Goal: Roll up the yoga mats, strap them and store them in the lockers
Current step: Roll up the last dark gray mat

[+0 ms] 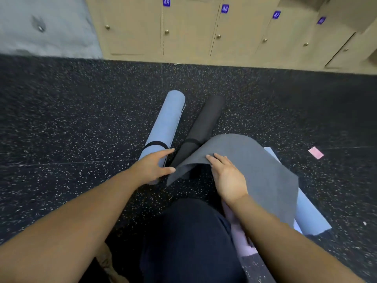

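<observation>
Our right hand [227,176] presses flat-fingered on the grey mat [255,170] lifted over our knee, our left hand [152,167] hovers open by its drooping edge, so we judge it light, floppy, best gripped along that edge

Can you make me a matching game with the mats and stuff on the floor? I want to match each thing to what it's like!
Things:
1. blue roll
2. black roll
3. grey mat
4. pink card

What it's like:
A. lies alone on the floor, far right
B. not rolled yet, its end lifted, right hand on it
C. strapped, on the left, next to the left hand
D. strapped, dark, its near end under the grey mat

Pairs: 1-C, 2-D, 3-B, 4-A
</observation>
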The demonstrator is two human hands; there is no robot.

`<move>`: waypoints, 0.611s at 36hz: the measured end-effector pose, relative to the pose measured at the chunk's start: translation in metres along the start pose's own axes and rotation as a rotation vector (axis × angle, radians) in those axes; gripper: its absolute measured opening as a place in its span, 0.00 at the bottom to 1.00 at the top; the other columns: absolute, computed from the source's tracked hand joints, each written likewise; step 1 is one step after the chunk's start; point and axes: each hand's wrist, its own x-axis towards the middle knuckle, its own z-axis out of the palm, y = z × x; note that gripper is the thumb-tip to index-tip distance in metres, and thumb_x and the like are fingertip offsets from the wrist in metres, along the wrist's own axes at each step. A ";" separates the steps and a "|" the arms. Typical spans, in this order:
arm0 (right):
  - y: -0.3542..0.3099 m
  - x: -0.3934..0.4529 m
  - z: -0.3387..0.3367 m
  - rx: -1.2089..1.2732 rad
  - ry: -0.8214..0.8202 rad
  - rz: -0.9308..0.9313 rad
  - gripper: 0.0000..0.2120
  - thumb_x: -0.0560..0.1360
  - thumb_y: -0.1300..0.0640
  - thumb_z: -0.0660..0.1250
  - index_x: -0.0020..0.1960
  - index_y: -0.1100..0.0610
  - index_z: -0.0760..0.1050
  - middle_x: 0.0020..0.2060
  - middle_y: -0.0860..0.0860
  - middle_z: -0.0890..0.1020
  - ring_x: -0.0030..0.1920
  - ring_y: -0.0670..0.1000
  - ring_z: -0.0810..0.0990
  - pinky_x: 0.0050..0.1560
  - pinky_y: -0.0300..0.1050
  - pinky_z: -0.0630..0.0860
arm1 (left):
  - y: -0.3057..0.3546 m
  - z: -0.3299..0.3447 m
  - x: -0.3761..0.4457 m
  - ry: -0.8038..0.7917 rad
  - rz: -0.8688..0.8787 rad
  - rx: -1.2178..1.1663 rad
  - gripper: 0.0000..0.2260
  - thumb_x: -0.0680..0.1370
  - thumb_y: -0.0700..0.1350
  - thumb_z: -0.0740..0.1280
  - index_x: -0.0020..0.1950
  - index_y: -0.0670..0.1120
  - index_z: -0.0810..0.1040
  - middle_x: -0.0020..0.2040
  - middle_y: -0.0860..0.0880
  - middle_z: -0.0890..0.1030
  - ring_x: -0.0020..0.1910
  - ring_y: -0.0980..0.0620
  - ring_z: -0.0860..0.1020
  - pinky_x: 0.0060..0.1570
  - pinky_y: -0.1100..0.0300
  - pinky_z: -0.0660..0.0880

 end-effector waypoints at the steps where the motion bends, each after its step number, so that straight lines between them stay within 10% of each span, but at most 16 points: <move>1: -0.003 0.000 -0.006 0.023 0.046 -0.012 0.22 0.82 0.60 0.55 0.74 0.45 0.65 0.74 0.47 0.66 0.75 0.53 0.62 0.71 0.45 0.64 | 0.008 -0.002 -0.004 -0.002 0.023 -0.008 0.31 0.78 0.49 0.69 0.77 0.57 0.58 0.76 0.50 0.63 0.73 0.49 0.64 0.66 0.58 0.63; 9: -0.058 -0.014 -0.076 0.210 0.403 -0.215 0.19 0.79 0.61 0.58 0.68 0.54 0.75 0.65 0.49 0.77 0.61 0.50 0.76 0.60 0.39 0.68 | 0.046 -0.009 -0.047 0.178 0.166 0.092 0.28 0.82 0.39 0.59 0.77 0.60 0.55 0.62 0.44 0.78 0.49 0.46 0.77 0.48 0.62 0.70; 15: -0.088 -0.028 -0.107 0.221 0.419 -0.301 0.19 0.80 0.64 0.61 0.70 0.54 0.73 0.66 0.49 0.76 0.62 0.51 0.76 0.58 0.35 0.66 | 0.058 -0.035 -0.076 0.464 0.372 -0.062 0.23 0.82 0.32 0.55 0.73 0.52 0.67 0.72 0.53 0.68 0.71 0.54 0.66 0.71 0.60 0.61; 22: -0.123 -0.043 -0.124 0.176 0.384 -0.339 0.21 0.82 0.59 0.57 0.73 0.45 0.68 0.64 0.48 0.76 0.58 0.50 0.77 0.50 0.42 0.72 | 0.074 -0.068 -0.126 0.729 0.448 -0.057 0.21 0.78 0.39 0.66 0.70 0.50 0.69 0.74 0.47 0.66 0.73 0.49 0.64 0.57 0.73 0.68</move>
